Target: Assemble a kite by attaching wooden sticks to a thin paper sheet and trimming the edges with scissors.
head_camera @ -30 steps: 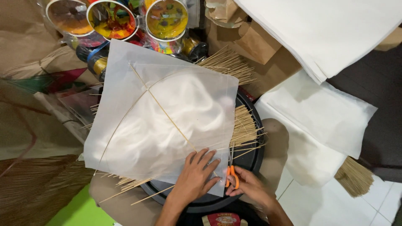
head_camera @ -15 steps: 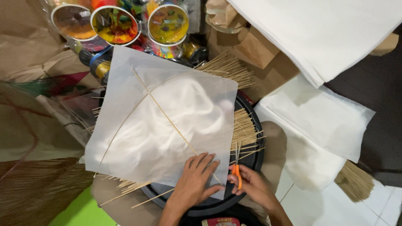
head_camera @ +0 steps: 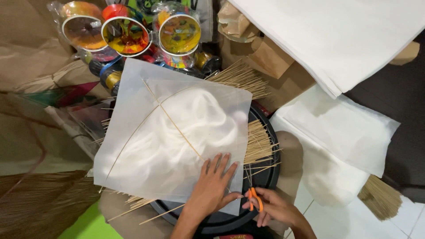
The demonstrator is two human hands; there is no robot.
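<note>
The left hand (head_camera: 212,183) lies flat, fingers spread, on the near right corner of a white translucent paper sheet (head_camera: 168,141), pinning it to the round black tray (head_camera: 265,177) that serves as the surface; its grip is open, pressing and clasping nothing. The right hand (head_camera: 274,208) is just beside it to the right, its grip closed around the orange handles of small scissors (head_camera: 253,197), whose blades point up and away towards the sheet's right edge. The sheet lies up and to the left of the scissors, with a straight thin stick (head_camera: 175,126) running diagonally along it from far left down to the left hand, crossed by a bowed stick (head_camera: 133,132). Loose bamboo sticks (head_camera: 259,144) fan out from under the sheet on the right. The right hand is nearer that edge
</note>
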